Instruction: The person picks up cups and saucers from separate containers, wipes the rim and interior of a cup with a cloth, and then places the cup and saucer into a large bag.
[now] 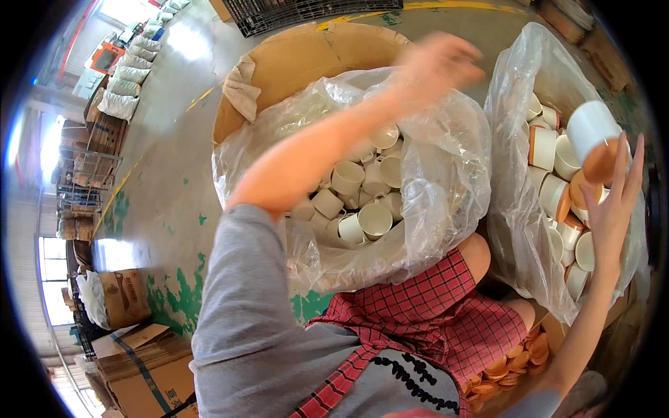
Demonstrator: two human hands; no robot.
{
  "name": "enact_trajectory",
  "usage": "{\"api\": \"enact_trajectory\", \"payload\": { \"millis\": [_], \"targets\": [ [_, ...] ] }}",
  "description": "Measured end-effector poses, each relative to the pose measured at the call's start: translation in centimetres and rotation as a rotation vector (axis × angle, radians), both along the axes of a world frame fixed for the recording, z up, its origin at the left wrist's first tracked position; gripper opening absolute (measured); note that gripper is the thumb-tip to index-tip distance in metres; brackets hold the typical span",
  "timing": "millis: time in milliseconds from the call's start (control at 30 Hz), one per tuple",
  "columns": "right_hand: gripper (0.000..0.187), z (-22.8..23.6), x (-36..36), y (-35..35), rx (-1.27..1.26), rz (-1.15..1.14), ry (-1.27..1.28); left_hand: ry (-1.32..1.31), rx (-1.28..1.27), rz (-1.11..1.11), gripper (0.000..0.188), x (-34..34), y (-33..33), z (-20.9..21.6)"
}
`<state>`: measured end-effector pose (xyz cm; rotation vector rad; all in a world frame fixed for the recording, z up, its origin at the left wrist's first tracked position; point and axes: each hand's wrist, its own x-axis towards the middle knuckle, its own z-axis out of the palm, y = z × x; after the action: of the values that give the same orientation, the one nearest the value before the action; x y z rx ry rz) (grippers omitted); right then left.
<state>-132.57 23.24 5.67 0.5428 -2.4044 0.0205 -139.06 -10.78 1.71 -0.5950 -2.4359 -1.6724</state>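
My left arm reaches across the large bag-lined bin, and my left hand (446, 64) is smeared by motion above the bin's far right rim; its fingers cannot be made out. On the right, my right hand (614, 202) has its fingers stretched out and spread. Just beyond its fingers, a white mug with a brown base (591, 127) is tilted over the right-hand bag, apparently not gripped. That clear plastic bag (519, 90) holds several white mugs with brown bases (554, 195). Plain white mugs (348, 177) lie jumbled in the left bin's plastic liner (446, 174).
A cardboard wall (279, 56) rings the left bin. Brown round discs (512, 369) lie in a box beside my knees. A black crate (306, 14) stands beyond the bin. Flattened cartons (139, 362) are stacked at lower left. White sacks (129, 73) line the far floor.
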Motion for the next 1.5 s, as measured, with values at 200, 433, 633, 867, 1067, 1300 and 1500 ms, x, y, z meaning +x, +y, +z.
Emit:
{"api": "enact_trajectory", "payload": {
  "millis": [200, 433, 633, 867, 1067, 1300, 1500],
  "targets": [
    [0.082, -0.8, 2.6, -0.3, -0.276, 0.082, -0.208, 0.290, -1.730, 0.700, 0.041, -1.0, -30.5, -6.5],
    [0.082, -5.3, 8.2, -1.4, -0.531, 0.229, -0.539, -0.593, -1.830, 0.774, 0.078, 12.9, -45.2, -10.1],
    [0.081, -9.0, 11.2, -2.0, -0.754, 0.343, -0.507, 0.113, -0.967, 0.626, 0.046, 5.2, -34.9, -4.4],
    [0.071, -10.2, 12.3, -3.4, -1.827, 0.444, -0.561, 0.387, -0.526, -0.824, 0.038, 13.3, 12.2, 2.5],
    [0.034, -11.5, 18.8, 7.5, -2.116, -0.057, 0.099, 0.575, -0.319, -0.698, 0.030, 5.7, 25.6, -0.8],
    [0.055, -15.6, 28.0, 12.7, -2.124, -0.123, 0.121, 0.364, -0.607, -0.222, 0.094, -5.5, 35.1, -8.0],
    [0.068, -15.5, 27.5, 11.9, -1.961, 0.172, 0.179, 0.711, -0.445, -0.330, 0.090, 0.7, 31.9, -6.8]
  ]
}}
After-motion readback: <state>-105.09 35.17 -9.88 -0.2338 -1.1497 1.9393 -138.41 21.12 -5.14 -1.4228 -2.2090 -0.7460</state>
